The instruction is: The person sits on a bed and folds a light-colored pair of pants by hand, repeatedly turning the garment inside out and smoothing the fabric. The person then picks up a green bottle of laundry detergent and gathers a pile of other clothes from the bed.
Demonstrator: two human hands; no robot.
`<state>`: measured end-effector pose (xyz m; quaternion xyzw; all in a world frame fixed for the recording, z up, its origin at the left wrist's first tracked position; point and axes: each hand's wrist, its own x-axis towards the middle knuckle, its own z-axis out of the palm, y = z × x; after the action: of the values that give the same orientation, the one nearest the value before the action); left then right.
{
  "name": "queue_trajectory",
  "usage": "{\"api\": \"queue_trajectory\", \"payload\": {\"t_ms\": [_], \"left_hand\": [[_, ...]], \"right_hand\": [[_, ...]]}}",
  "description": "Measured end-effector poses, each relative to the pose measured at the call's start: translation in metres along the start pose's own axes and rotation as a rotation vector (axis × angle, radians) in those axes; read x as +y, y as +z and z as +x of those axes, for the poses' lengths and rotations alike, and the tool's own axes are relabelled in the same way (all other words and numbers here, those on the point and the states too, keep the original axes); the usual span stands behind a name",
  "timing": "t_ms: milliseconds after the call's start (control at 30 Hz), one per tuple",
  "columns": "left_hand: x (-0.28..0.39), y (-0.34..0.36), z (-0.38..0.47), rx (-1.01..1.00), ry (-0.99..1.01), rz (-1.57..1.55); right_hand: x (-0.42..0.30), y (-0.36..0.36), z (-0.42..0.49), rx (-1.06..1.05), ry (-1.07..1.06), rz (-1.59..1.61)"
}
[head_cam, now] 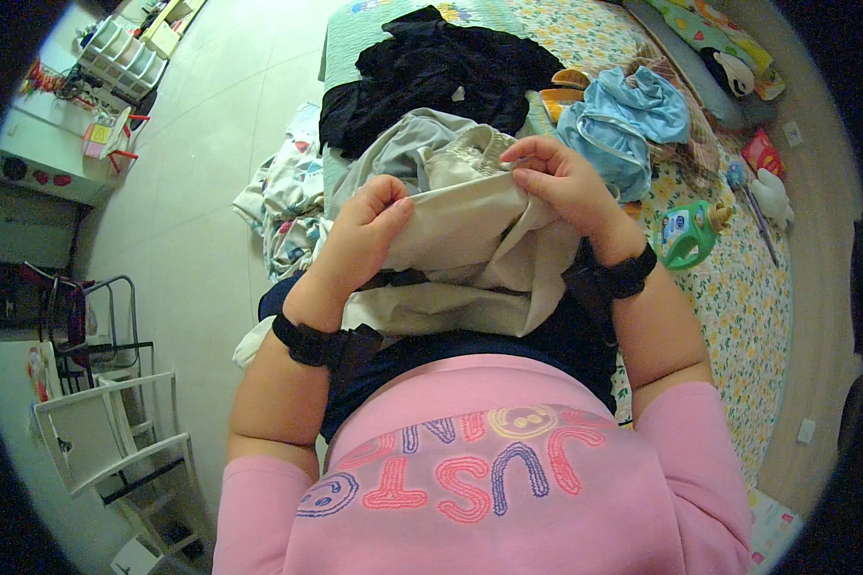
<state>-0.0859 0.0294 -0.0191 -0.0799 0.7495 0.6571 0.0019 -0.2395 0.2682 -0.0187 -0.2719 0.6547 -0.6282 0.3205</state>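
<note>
A cream cloth garment (pixel 453 230) lies across my lap, its upper edge drawn taut between both hands. My left hand (pixel 374 230) pinches that edge between thumb and fingers. At the other end, my right hand (pixel 564 183) grips the edge near a gathered, elastic-looking band (pixel 478 154). Grey fabric (pixel 403 140) bunches just beyond the cream cloth; whether the two are one piece I cannot tell. Farther out, a heap of black clothing (pixel 446 72) rests on the green bed cover (pixel 345 43). Light blue fabric (pixel 633 115) lies crumpled right of my right hand.
A green detergent bottle (pixel 690 233) lies on the floral bedding (pixel 726 323) to the right. Patterned white fabric (pixel 295 194) hangs over the bed's left side. On the tiled floor (pixel 208 144) at left stand a white step ladder (pixel 129 431) and a metal-framed chair (pixel 93 309).
</note>
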Motion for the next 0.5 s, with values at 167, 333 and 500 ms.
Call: {"api": "queue_trajectory", "payload": {"t_ms": [167,333,500], "left_hand": [[-0.003,0.014,0.005,0.044,-0.005,-0.014],[-0.008,0.012,0.009,0.05,-0.093,-0.153],[-0.011,0.009,0.009,0.056,-0.098,-0.246]], "right_hand": [[0.004,-0.006,-0.005,0.099,-0.017,-0.069],[0.014,-0.054,-0.028,0.271,-0.205,-0.088],[0.073,-0.147,-0.053,0.714,0.015,-0.343]]}}
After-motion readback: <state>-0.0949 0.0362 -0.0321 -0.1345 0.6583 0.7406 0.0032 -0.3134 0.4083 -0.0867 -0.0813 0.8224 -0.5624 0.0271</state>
